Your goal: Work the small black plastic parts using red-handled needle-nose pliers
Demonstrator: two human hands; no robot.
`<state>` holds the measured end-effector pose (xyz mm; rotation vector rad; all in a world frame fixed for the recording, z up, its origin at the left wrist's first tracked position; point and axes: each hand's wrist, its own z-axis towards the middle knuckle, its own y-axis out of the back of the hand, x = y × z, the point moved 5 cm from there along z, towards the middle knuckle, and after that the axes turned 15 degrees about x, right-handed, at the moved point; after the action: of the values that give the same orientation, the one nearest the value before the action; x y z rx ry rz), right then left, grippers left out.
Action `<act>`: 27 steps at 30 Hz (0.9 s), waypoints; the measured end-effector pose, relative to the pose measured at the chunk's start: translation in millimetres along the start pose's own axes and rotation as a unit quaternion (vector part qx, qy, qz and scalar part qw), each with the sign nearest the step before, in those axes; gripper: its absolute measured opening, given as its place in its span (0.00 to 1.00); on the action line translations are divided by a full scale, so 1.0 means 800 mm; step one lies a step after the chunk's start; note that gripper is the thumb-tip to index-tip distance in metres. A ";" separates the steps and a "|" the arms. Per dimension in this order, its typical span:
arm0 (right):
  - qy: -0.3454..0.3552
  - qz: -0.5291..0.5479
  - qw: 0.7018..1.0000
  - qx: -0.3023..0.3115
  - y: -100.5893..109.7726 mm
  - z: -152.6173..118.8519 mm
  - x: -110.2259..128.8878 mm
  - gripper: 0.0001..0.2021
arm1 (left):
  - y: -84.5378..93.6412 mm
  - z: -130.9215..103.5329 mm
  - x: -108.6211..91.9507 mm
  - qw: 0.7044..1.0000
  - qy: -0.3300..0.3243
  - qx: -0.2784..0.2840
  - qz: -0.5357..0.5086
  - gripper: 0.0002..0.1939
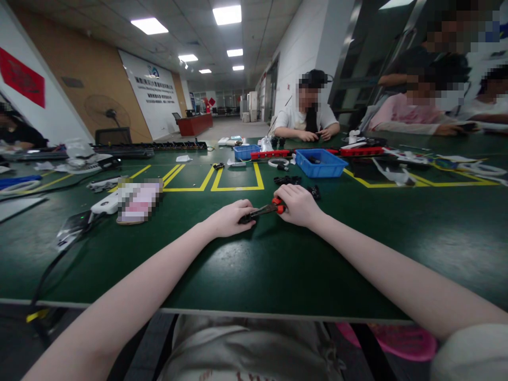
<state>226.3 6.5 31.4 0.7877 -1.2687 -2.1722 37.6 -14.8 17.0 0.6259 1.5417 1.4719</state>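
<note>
Over the middle of the green table (222, 264), my right hand (297, 205) is closed round the red handles of a pair of pliers (266, 210). The metal jaws point left, towards my left hand (234, 218). That hand is closed on a small black part (246, 217), which meets the tip of the jaws; its shape is mostly hidden by the fingers. Black cable pieces (288, 180) lie just beyond my right hand.
A blue bin (320, 163) and a smaller blue bin (246, 152) stand beyond my hands. At the left lie a phone (139, 202), a white device (106, 202) and cables. Across the table a person (307, 114) sits; others are at the right and far left.
</note>
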 end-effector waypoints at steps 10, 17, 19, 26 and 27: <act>0.009 -0.015 1.000 0.010 -0.002 0.001 0.000 0.09 | 0.002 0.002 0.000 1.000 -0.005 -0.019 0.011 0.20; 0.007 -0.019 1.000 0.015 -0.004 0.002 -0.001 0.08 | -0.001 0.003 0.004 0.998 0.002 -0.011 0.063 0.24; 0.006 -0.018 1.000 0.016 -0.005 0.001 -0.001 0.08 | -0.002 0.003 0.005 0.998 0.000 -0.009 0.069 0.23; 0.005 -0.015 1.000 0.021 -0.005 0.002 -0.001 0.08 | -0.001 0.003 0.005 0.995 -0.002 0.014 0.098 0.16; 0.004 -0.014 1.000 0.022 -0.005 0.002 -0.001 0.08 | -0.001 0.003 0.005 0.995 -0.004 0.015 0.101 0.17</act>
<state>225.3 9.7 28.7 0.8358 -1.3131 -2.1684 37.9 -10.5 15.7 0.8247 1.5312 1.5958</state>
